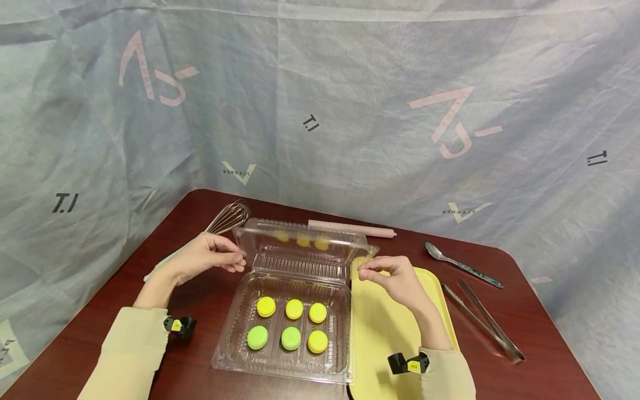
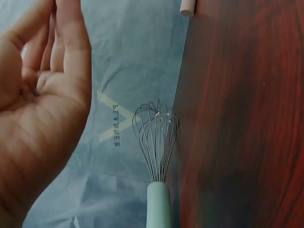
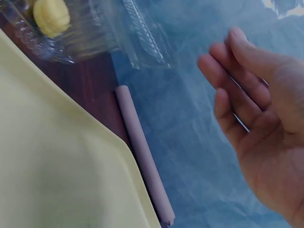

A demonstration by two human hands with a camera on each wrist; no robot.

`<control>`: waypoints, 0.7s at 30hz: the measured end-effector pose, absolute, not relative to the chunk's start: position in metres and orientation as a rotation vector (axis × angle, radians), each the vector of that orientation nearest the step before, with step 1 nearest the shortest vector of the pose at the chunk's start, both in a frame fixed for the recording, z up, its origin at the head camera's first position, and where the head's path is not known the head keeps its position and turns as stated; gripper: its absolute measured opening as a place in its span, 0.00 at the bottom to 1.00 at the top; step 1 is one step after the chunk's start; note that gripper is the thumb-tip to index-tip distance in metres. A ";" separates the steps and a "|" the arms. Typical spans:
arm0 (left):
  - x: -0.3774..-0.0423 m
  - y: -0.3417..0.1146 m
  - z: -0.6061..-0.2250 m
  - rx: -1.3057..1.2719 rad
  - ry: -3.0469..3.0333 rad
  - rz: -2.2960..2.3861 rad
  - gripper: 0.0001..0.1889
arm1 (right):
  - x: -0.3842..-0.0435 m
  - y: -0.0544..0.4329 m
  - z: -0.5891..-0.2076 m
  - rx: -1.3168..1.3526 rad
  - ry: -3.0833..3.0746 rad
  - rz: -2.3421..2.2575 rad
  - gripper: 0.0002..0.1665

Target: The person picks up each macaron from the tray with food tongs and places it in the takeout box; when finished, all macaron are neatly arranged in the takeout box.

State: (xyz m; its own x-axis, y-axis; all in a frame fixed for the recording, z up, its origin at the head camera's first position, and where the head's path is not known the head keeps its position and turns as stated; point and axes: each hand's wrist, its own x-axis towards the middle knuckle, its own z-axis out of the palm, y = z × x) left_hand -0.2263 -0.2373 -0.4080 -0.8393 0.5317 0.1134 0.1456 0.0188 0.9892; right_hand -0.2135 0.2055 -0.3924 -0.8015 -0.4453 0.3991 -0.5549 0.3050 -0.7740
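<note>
A hinged clear plastic container (image 1: 282,371) stands on the table with its transparent lid (image 1: 300,236) tilted up at the back. Inside lie several yellow macarons (image 1: 294,309) and two green macarons (image 1: 257,337), in two rows. My left hand (image 1: 207,258) hovers beside the lid's left edge, fingers loosely bent; its fingertips run out of the left wrist view. Near the lid's right corner is my right hand (image 1: 395,276), above a yellow tray. In the right wrist view, the relaxed right fingers (image 3: 232,90) hold nothing and stand apart from the lid.
The yellow tray (image 1: 425,311) adjoins the container's right side. Tongs (image 1: 482,319) and a spoon (image 1: 462,265) lie farther right. A whisk (image 1: 227,218) rests at the back left, and a pink rolling pin (image 1: 370,228) behind the lid. A grey cloth hangs behind the table.
</note>
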 end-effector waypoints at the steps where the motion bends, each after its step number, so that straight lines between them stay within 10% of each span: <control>1: -0.226 -0.239 -0.408 0.728 1.977 1.874 0.10 | -0.213 0.208 -0.393 0.969 -2.475 1.551 0.02; 21: -0.219 -0.240 -0.407 0.877 1.896 1.605 0.05 | -0.210 0.219 -0.396 1.330 -2.664 1.737 0.05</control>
